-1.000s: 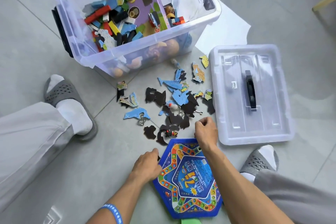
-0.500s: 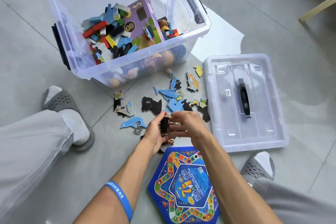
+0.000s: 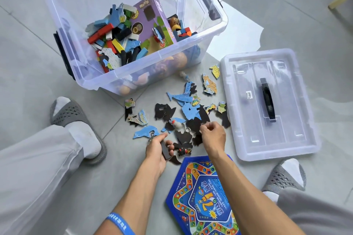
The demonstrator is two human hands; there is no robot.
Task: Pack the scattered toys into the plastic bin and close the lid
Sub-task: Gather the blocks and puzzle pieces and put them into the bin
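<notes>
A clear plastic bin (image 3: 193,43) stands open on the floor, holding coloured blocks, a purple box (image 3: 152,19) and balls. Its clear lid (image 3: 267,105) with a black handle lies flat to the right. Between them lie scattered puzzle pieces (image 3: 183,112), blue, black and printed, with small metal hooks. My left hand (image 3: 158,150) grips a stack of black puzzle pieces (image 3: 165,150). My right hand (image 3: 213,136) pinches at a black piece on the floor. A blue hexagonal game board (image 3: 202,200) lies under my right forearm.
My two legs in grey trousers, white socks and grey slippers (image 3: 76,126) flank the pile, left and right. The floor is grey tile. A wooden furniture leg (image 3: 341,0) shows at the top right.
My hands came apart from in front of me. The left hand dropped back with the black stack; the right hand reached down to the pieces on the floor.
</notes>
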